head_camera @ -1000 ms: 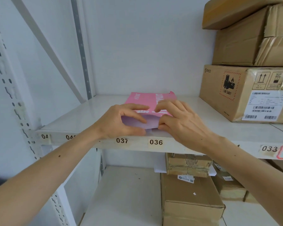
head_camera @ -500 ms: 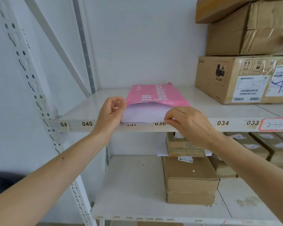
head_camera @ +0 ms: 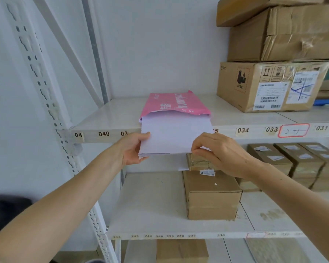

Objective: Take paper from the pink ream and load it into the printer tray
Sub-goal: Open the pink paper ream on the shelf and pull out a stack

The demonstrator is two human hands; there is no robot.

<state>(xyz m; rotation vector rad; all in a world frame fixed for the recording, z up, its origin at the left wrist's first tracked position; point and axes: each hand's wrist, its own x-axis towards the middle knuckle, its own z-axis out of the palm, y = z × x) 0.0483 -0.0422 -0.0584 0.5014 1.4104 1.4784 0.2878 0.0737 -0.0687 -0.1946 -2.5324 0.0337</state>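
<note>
On the upper shelf [head_camera: 110, 118] lies the pink ream [head_camera: 174, 104], and a stack of white paper [head_camera: 174, 135] sticks out of its open end, past the shelf edge. The left hand [head_camera: 133, 149] is closed on the stack's left corner, the right hand [head_camera: 218, 150] pinches its right corner. Cardboard boxes [head_camera: 268, 86] stand well apart to the right.

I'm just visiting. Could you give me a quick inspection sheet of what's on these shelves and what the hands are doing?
Surface: white metal shelf, edge numbered 040, 034, 033.
Job's things: pink ream lies open on the shelf; white paper stack partly pulled out past the edge. No printer seen.
Clutter: cardboard boxes stacked at right; more boxes on the lower shelf.
Grippers: left hand and right hand each pinch a near corner of the stack.
Cables: nothing seen.
Surroundings: white wall, perforated upright.
</note>
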